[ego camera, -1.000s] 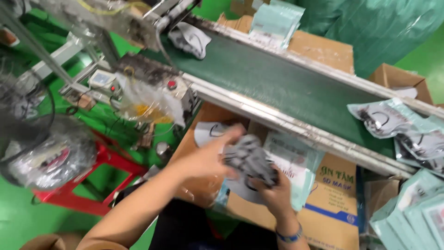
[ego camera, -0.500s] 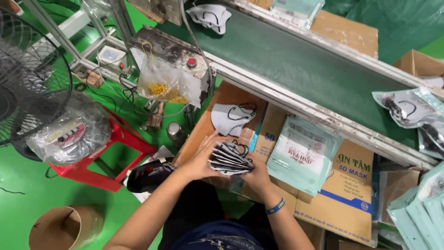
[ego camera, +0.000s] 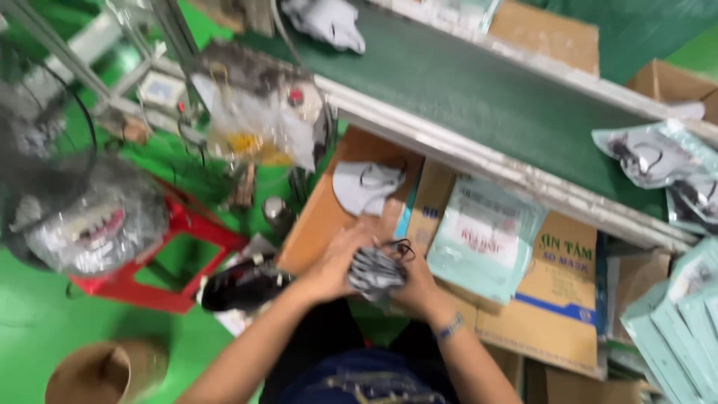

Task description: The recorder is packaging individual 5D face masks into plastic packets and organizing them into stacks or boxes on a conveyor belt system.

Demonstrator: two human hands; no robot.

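A stack of grey face masks (ego camera: 376, 271) with black ear loops is held between both hands, low in the middle of the head view. My left hand (ego camera: 334, 262) grips its left side and my right hand (ego camera: 417, 283) grips its right side, a blue band on that wrist. Just beyond the hands, a single grey mask (ego camera: 366, 187) lies in an open cardboard box (ego camera: 314, 221). A pale green plastic pouch (ego camera: 485, 243) rests on a box to the right of the hands.
A green conveyor belt (ego camera: 479, 97) runs diagonally above, carrying a grey mask (ego camera: 329, 19) and bagged masks (ego camera: 658, 161). A red stool (ego camera: 176, 247) with a bag, a fan (ego camera: 37, 135), a cardboard tube (ego camera: 105, 374) and pouch stacks (ego camera: 684, 322) surround me.
The hands with the mask stack came down from near the belt to just above my lap, squaring the stack between them. The view swung downward and left.
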